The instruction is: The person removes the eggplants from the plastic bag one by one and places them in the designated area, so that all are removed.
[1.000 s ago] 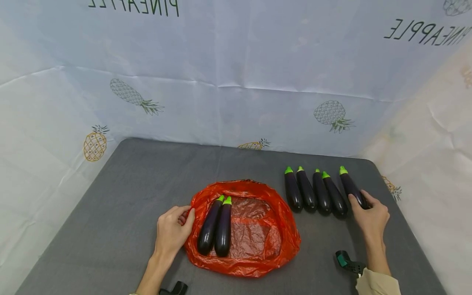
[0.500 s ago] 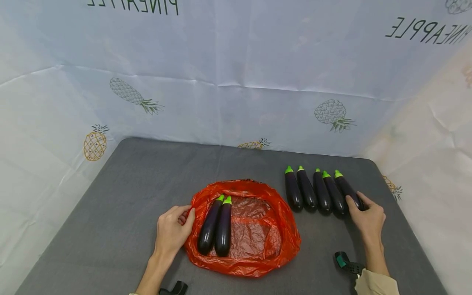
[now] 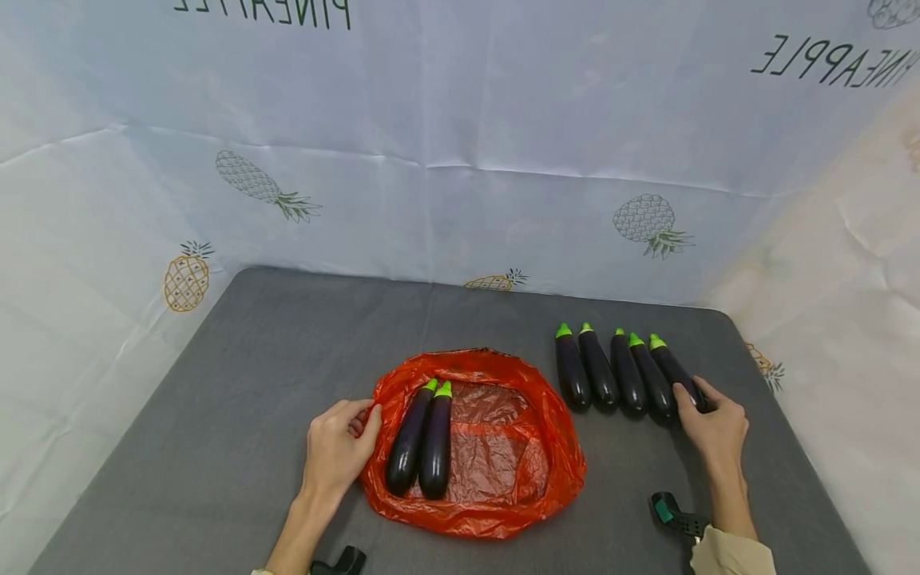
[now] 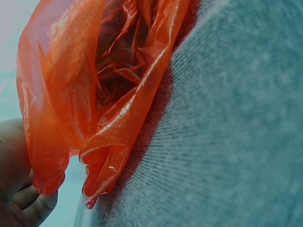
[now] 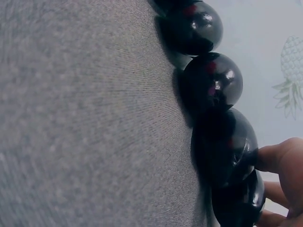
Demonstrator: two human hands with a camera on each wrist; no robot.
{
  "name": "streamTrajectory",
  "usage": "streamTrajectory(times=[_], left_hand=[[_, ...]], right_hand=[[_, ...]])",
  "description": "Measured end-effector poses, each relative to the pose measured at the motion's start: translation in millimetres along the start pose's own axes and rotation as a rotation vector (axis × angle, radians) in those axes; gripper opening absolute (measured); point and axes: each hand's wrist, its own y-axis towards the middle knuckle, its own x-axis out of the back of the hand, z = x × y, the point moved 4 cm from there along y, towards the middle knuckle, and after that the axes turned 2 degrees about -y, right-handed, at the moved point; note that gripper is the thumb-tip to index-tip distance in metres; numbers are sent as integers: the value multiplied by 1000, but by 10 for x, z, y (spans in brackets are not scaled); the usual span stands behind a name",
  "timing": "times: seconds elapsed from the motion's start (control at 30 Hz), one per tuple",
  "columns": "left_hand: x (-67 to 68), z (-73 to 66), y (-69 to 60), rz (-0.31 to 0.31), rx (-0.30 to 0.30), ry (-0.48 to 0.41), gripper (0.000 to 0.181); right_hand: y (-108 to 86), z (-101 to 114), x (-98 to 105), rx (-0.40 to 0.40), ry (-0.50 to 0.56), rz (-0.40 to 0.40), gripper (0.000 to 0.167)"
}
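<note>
A red plastic bag (image 3: 496, 523) lies with its mouth spread wide, and two dark eggplants (image 3: 435, 447) with green tips rest side by side in its left part. The left hand (image 3: 336, 447) pinches the bag's left rim; in the left wrist view the thumb and fingers (image 4: 38, 208) hold the red film (image 4: 71, 94). At the right, the right hand (image 3: 715, 423) grips the lower end of the rightmost eggplant (image 3: 672, 369) in a slanted row. In the right wrist view its fingers (image 5: 284, 163) are against a glossy eggplant end (image 5: 226, 146).
Several more eggplants (image 3: 628, 375) stand in the row, between the bag and the right hand. A grey cloth (image 3: 216, 447) covers the table, and a white sheet with pineapple prints (image 3: 431, 96) hangs behind it.
The right hand has moved the rightmost eggplant leftward, closing the gap to its neighbour. The left hand, the bag and the two eggplants in it look unmoved.
</note>
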Motion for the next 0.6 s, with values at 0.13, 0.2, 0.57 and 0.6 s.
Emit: streamTrajectory(times=[0.13,0.2,0.57,0.6], left_hand=[[4,-6,0,-4,-3,-10,9],[6,-7,-1,-7,-6,-13,8],[0,-1,-6,-8,-4,-9,8],[1,-1,-6,-9,-4,-9,8]], right_hand=[[-16,5,5,16,-5,-9,53],[-17,12,5,25,-10,-15,52],[-29,3,5,33,17,-11,52],[-29,1,4,34,18,-13,53]])
